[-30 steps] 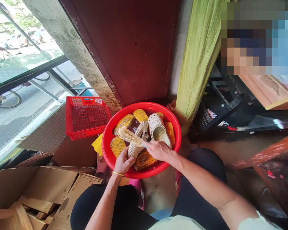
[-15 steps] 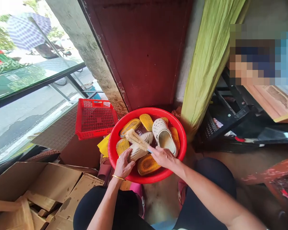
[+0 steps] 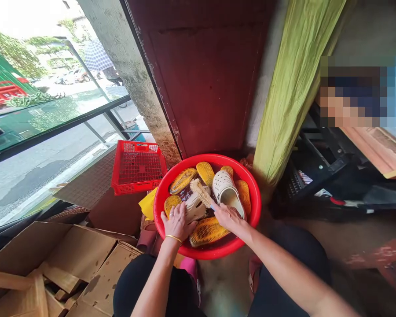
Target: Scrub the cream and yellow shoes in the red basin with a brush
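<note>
Brush point(image 3: 203, 197) aslant, head point(image 3: 197, 188) pointing far left, right hand point(image 3: 229, 217) clasping it, left hand point(image 3: 177, 221) spread, seemingly against clog point(image 3: 195, 211)

The left forearm point(image 3: 156, 281) rises from the lower edge, leaning right, to the left hand point(image 3: 178, 223), back upward, fingers point(image 3: 176, 212) pointing forward and slightly parted, thumb point(image 3: 192, 226) set off to the right. The right arm point(image 3: 284, 262) slants in from the lower right, its hand point(image 3: 229, 217) curled in a grip. The hands are near each other, apart.

The brush point(image 3: 201, 193) is coloured tan, the clog point(image 3: 194, 213) cream, the basin point(image 3: 214, 254) red (one slipper point(image 3: 208, 231) is zigzagged in yellow).
</note>
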Available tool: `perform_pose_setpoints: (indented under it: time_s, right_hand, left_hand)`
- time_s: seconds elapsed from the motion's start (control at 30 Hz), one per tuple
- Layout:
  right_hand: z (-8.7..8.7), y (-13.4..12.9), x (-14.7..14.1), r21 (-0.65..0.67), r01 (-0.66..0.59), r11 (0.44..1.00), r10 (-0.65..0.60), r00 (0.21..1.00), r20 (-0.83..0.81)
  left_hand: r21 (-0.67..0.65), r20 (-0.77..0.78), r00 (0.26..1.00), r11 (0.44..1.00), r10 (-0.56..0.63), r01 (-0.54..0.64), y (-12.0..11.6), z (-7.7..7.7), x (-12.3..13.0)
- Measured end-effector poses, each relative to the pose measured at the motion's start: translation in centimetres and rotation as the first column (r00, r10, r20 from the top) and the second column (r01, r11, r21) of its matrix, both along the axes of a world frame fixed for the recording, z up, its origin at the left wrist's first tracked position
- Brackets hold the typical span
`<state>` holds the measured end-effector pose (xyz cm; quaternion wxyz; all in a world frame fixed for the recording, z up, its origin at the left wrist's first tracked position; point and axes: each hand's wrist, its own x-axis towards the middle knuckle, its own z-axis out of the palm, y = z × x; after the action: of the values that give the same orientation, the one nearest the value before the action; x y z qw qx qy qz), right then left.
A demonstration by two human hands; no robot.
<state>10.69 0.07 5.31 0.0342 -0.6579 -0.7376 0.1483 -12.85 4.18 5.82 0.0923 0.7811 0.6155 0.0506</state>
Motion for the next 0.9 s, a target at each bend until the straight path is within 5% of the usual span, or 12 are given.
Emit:
perform_pose_setpoints:
  time_s: [0.17, 0.3, 0.53, 0.67, 0.9]
  right_hand:
    - [0.1, -1.2, -0.9, 0.036, -0.037, 0.999, 0.037, 0.999, 0.009]
    - [0.5, -0.2, 0.1, 0.086, 0.105, 0.991, -0.107, 0.994, 0.020]
    - [1.1, 2.2, 2.3, 0.200, 0.220, 0.955, -0.188, 0.968, -0.166]
    - [0.7, 1.3, 1.4, 0.286, 0.160, 0.945, -0.113, 0.978, -0.174]
    - [1.7, 1.3, 3.7, 0.276, 0.282, 0.919, -0.261, 0.959, -0.112]
  left_hand:
    - [-0.046, 0.072, 0.996, 0.997, -0.051, 0.055, 1.5, -0.8, 1.7]
    - [0.037, 0.264, 0.962, 0.997, -0.070, 0.063, 1.4, -0.3, 0.2]
    - [0.023, 0.656, 0.754, 1.000, -0.023, 0.011, 0.5, 1.1, -3.4]
    - [-0.013, 0.702, 0.712, 1.000, 0.018, -0.013, 0.6, 1.3, -3.5]
    - [-0.091, 0.803, 0.595, 0.994, 0.036, 0.062, 0.1, 1.5, -2.8]
